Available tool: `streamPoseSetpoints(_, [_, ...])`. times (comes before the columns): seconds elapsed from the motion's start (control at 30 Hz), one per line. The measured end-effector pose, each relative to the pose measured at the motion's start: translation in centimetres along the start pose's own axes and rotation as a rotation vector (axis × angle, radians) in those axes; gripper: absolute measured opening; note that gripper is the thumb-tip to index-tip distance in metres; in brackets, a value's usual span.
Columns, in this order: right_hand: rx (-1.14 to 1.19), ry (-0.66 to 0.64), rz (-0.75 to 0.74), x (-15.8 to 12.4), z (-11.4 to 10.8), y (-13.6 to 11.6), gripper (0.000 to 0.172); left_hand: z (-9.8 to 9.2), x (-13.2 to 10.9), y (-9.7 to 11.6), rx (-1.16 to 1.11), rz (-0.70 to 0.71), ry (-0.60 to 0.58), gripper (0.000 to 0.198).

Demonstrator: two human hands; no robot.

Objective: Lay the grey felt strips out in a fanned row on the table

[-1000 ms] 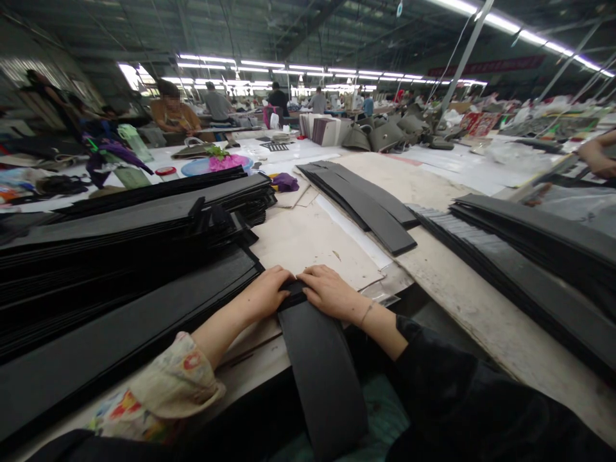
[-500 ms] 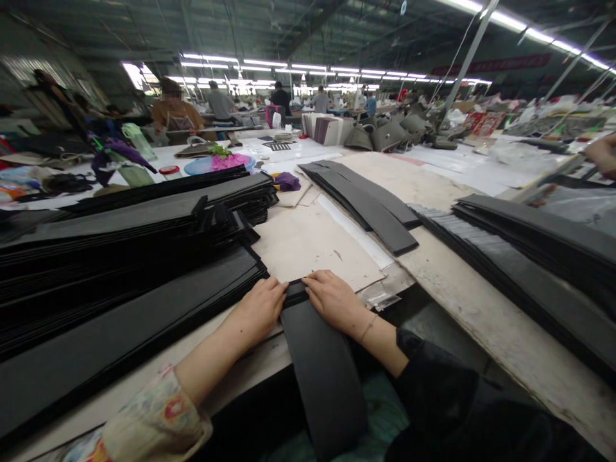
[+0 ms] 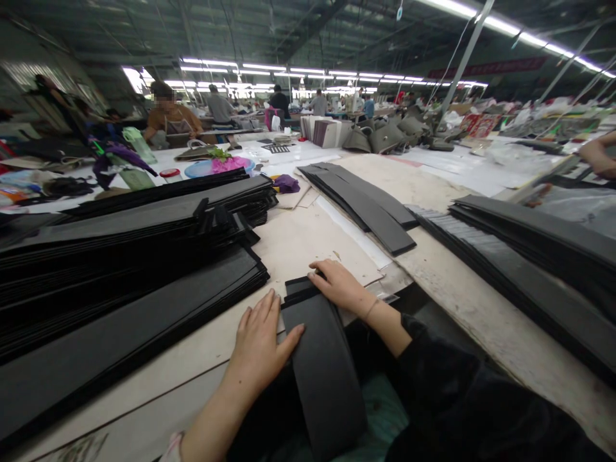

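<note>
A long dark grey strip hangs from the table edge toward my lap, slightly curved. At its upper end a short black folded band lies across it on the table. My left hand is open at the strip's left side, fingers spread and thumb resting on its surface. Over the right corner of the band is my right hand, its index finger and thumb apart; the other fingers are partly hidden. To the left lies a stack of similar dark strips.
More dark strips lie ahead, with other stacks at the right. A pale board covers the table in front. Farther back are a blue plate, a green bottle and a person. Someone's arm shows at far right.
My left hand has come off the strip's upper end, moved down and left, and spread its fingers. My right hand has shifted slightly up and right, its fingers loosening.
</note>
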State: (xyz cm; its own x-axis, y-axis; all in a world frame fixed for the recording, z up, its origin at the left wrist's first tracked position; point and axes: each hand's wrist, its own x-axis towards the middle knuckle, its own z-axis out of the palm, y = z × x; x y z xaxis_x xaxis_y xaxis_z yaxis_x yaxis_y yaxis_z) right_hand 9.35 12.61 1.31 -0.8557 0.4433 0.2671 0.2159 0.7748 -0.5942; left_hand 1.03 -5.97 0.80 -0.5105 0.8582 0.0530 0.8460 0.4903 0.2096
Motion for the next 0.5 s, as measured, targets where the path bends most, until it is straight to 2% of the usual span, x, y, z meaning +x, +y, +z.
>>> streamPoseSetpoints(0.1, [0.392, -0.022, 0.191, 0.9, -0.5, 0.0, 0.026, 0.2, 0.1, -0.4, -0.037, -0.005, 0.014, 0.066])
streamPoseSetpoints(0.2, [0.781, -0.018, 0.271, 0.7, 0.0, -1.0, 0.032, 0.4, 0.2, -0.8, -0.123, 0.011, 0.066, 0.058])
streamPoseSetpoints(0.33, [1.226, -0.093, 0.393, -0.8, 0.5, -3.0, 0.046, 0.1, 0.1, -0.2, -0.461, 0.040, 0.119, 0.040])
streamPoseSetpoints(0.43, [1.377, -0.142, 0.299, -2.7, -0.2, -3.9, 0.057, -1.1, -0.5, 0.8, -0.815, -0.066, 0.122, 0.037])
streamPoseSetpoints(0.5, [1.299, -0.301, 0.215, -4.4, -0.9, -3.9, 0.057, -2.3, -0.9, 1.2, -0.962, -0.164, 0.170, 0.038])
